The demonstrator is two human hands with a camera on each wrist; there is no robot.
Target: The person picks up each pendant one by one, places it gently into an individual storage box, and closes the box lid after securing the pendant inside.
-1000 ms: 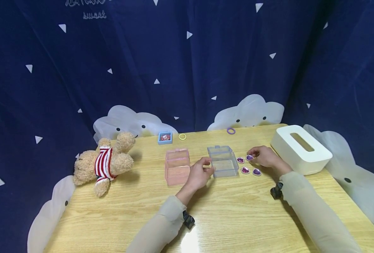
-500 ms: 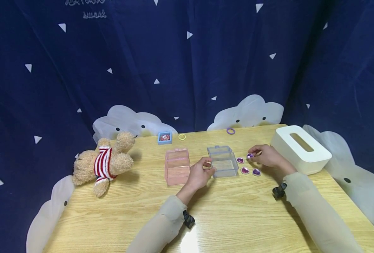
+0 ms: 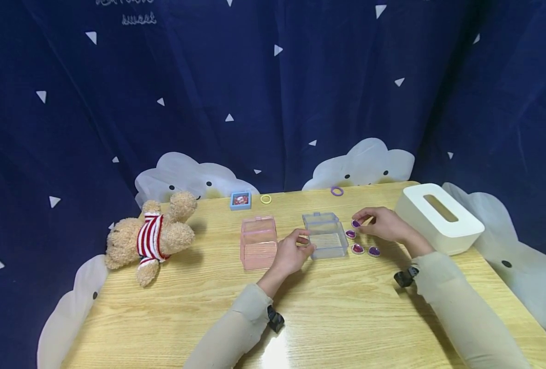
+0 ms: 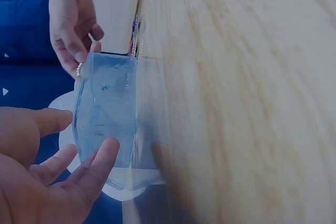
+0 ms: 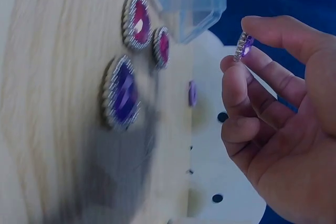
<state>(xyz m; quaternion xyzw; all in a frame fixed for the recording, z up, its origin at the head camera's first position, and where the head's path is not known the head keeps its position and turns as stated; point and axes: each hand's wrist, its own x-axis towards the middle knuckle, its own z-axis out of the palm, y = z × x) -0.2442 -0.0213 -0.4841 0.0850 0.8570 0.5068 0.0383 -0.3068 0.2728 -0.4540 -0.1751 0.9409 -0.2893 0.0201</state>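
Note:
A purple gem with a silvery beaded rim [image 5: 244, 46] is pinched between the thumb and a finger of my right hand [image 3: 383, 225], raised above the table just right of the clear bluish box [image 3: 330, 252]. That box stands with its lid back and nothing visible inside. At its left side is my left hand [image 3: 293, 253], fingers spread and fairly straight, their tips at the box wall; firm contact cannot be told. On the table right of the box lie a purple gem [image 5: 123, 94] and two pinkish-red gems, one larger [image 5: 139, 22] and one smaller [image 5: 163, 47].
Left of my left hand stands a pink clear box [image 3: 260, 256], lid back. A white tissue box [image 3: 466, 230] is beside my right forearm. Farther back are a blue square case [image 3: 241, 207], a yellow ring [image 3: 265, 195] and a purple ring [image 3: 337, 187]. A teddy bear [image 3: 150, 238] lies left.
My right hand has lifted the purple gem off the table and carried it left, toward the bluish box. The left hand has stayed in place.

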